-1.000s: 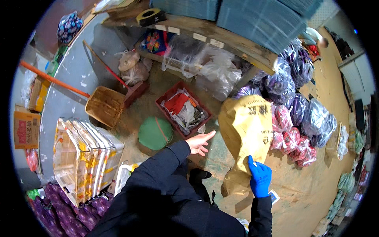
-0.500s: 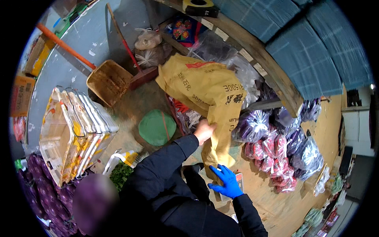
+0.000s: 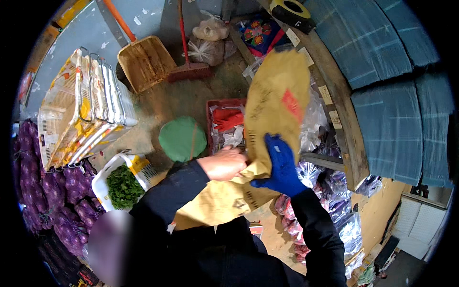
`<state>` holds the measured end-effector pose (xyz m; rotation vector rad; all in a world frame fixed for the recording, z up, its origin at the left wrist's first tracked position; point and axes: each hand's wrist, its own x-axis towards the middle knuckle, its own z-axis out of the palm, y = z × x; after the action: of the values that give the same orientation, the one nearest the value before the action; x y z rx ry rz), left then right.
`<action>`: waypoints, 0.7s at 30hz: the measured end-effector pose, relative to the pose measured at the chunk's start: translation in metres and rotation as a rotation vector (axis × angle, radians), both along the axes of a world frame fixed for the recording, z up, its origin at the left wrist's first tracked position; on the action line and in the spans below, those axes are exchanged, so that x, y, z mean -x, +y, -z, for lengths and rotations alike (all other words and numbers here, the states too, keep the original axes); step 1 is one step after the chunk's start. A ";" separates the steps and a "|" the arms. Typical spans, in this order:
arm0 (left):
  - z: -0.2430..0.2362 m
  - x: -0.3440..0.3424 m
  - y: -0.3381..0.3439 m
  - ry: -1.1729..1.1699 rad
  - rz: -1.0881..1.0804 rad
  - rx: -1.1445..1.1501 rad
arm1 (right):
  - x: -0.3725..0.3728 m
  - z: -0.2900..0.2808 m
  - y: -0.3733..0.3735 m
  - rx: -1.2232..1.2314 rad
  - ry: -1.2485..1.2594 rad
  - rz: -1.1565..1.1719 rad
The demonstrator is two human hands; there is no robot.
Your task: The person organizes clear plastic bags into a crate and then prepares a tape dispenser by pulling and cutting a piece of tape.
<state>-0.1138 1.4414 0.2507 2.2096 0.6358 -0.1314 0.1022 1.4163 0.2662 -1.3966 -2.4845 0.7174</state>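
A crumpled yellow paper-like sack (image 3: 275, 81) with dark print and a red patch stretches from the shelf edge down across my body. My bare left hand (image 3: 224, 165) grips it at the bend, fingers curled into it. My right hand (image 3: 282, 165), in a blue glove, lies against the sack just right of my left, fingers extended and thumb out to the left. Behind the sack sits a red crate (image 3: 210, 124), partly hidden, with orange-red gloves (image 3: 227, 119) and plastic inside. A round green object (image 3: 181, 138) is on the floor beside it.
Stacked white crates (image 3: 83, 110), a basket of greens (image 3: 122, 186) and purple onion sacks (image 3: 62, 210) stand left. A dustpan (image 3: 143, 62) and broom (image 3: 191, 71) are behind. A wooden shelf (image 3: 354, 167) with blue wrapped packs (image 3: 382, 134) runs right, bagged goods (image 3: 334, 191) below.
The view has turned. The sack has swung round, its lower part now crossing leftward below my hands. My right gloved hand has moved up onto it, beside my left.
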 end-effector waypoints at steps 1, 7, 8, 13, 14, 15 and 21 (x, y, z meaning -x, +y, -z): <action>0.006 0.010 -0.004 -0.048 -0.053 -0.143 | 0.008 0.014 0.003 0.107 0.061 -0.019; -0.001 0.054 0.011 0.248 -0.551 -0.453 | 0.062 0.094 0.009 0.483 0.164 0.121; 0.000 0.059 0.015 0.141 -0.691 -0.587 | 0.056 0.114 0.013 0.437 0.153 0.143; 0.023 0.076 -0.011 -0.388 -1.041 -0.610 | 0.003 0.149 0.042 0.592 0.086 0.428; 0.040 0.069 -0.016 -0.504 -1.016 -0.644 | -0.003 0.150 0.049 0.438 0.181 0.403; 0.064 0.061 -0.030 -0.565 -1.019 -0.501 | -0.010 0.150 0.065 0.323 0.116 0.218; 0.166 -0.016 -0.069 -0.568 -0.979 -0.014 | -0.056 0.184 0.118 0.142 0.123 0.336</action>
<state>-0.0977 1.3725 0.0843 1.5956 1.2732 0.9541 0.1579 1.5344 0.0821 -1.7073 -2.0688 0.8864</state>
